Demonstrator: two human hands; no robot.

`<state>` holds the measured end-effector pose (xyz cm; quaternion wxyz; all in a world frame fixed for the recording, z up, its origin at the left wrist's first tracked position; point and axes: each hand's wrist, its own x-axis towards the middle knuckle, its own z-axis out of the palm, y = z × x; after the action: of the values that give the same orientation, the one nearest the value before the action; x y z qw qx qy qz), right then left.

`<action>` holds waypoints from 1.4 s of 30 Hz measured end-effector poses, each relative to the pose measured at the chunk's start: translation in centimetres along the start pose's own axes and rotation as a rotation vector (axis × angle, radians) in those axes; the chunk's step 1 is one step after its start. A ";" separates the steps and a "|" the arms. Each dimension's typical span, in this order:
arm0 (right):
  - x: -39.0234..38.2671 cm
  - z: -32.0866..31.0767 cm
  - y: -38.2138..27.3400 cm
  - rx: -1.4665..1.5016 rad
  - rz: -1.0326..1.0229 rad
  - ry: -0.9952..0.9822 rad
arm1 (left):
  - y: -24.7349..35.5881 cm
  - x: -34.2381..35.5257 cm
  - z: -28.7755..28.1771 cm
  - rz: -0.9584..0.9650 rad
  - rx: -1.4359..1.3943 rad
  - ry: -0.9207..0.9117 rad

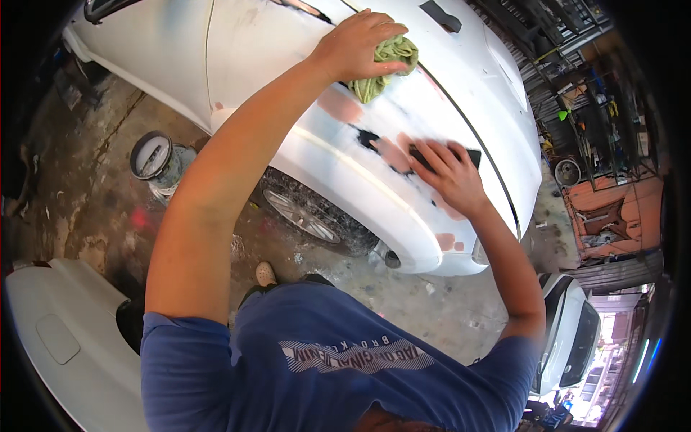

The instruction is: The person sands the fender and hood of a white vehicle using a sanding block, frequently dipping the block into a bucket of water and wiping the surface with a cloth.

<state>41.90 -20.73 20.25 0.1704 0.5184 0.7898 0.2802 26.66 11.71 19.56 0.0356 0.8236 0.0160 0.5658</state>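
A white car's front fender (338, 155) fills the middle, marked with pinkish filler patches and dark bare spots. My left hand (358, 45) is closed around a crumpled green cloth (397, 52), which rests on the upper part of the fender. Lower and to the right, my right hand (450, 171) presses a dark, flat sanding block (473, 157) against the panel. Its fingers wrap over the block, beside a pinkish patch (394, 153). Part of the block is hidden under the fingers.
Below the fender is the car's front wheel (309, 212). A bucket (152, 157) stands on the stained floor at left. At lower left is another pale car panel (65, 345). A white car (576, 338) and cluttered shelving (597, 115) are at right. A dark strip (440, 16) lies on the hood.
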 end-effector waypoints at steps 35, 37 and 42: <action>0.6 1.6 -1.1 -0.023 0.188 0.142 | 0.2 -0.4 0.4 -0.029 -0.049 0.032; 5.6 1.2 -1.5 -0.006 0.205 0.228 | 0.2 -0.4 0.2 -0.039 -0.066 0.018; 2.5 2.1 -2.2 -0.015 0.307 0.215 | -0.2 -0.2 -0.4 -0.089 -0.088 -0.024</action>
<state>40.47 -18.57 17.31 0.0441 0.5984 0.7130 0.3626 26.18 11.90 19.48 0.0969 0.8264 0.0273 0.5540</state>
